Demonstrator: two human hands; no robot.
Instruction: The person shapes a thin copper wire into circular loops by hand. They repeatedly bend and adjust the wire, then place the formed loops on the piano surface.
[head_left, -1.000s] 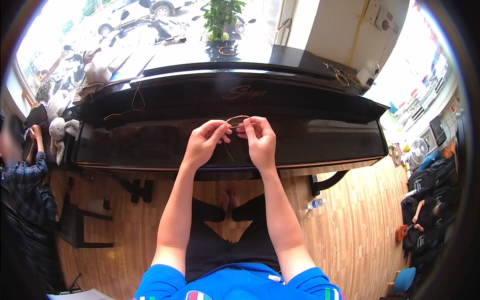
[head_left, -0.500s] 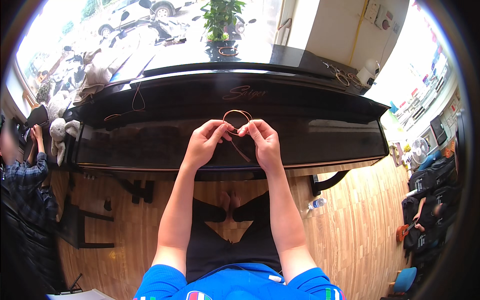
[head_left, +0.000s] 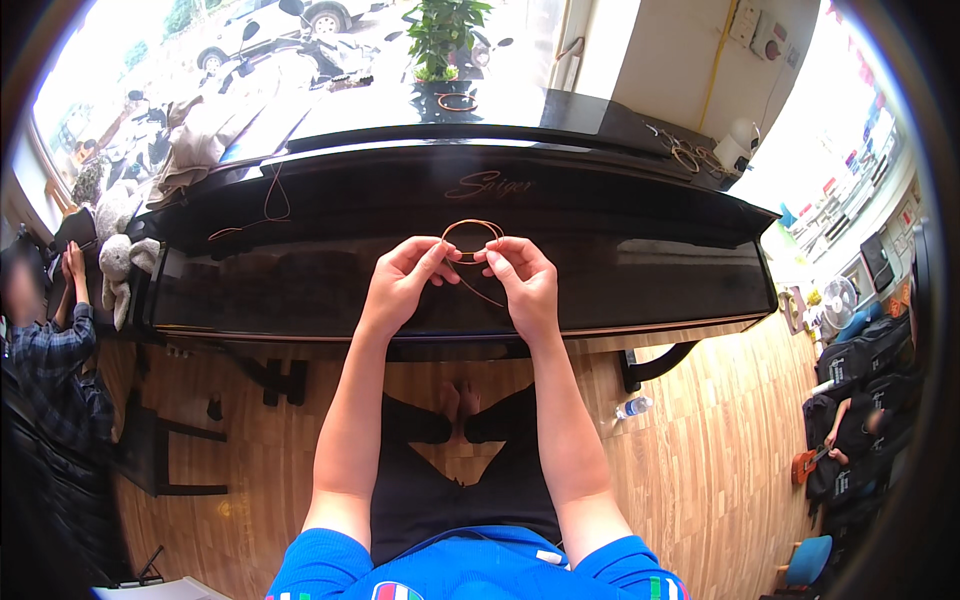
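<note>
A thin copper-coloured wire (head_left: 473, 221) is bent into a small loop in front of the black piano (head_left: 350, 290). My left hand (head_left: 402, 288) pinches the loop's left side between thumb and fingers. On the opposite side, my right hand (head_left: 527, 285) grips it the same way. The two sets of fingertips are close together but apart, with a short stretch of wire between them at the loop's bottom. A loose tail of the wire slants down to the right beneath my fingers.
Another thin wire (head_left: 286, 205) hangs over the piano front at left. On the piano top are a coiled ring (head_left: 457, 109), several coils (head_left: 686, 156) and a plant (head_left: 437, 40). A plush toy (head_left: 117, 262) and another person (head_left: 50, 350) are at left; a bottle (head_left: 634, 407) lies on the floor.
The wire's loose tail has swung and now looks like a thinner single line. Both hands have shifted very slightly, still holding the loop.
</note>
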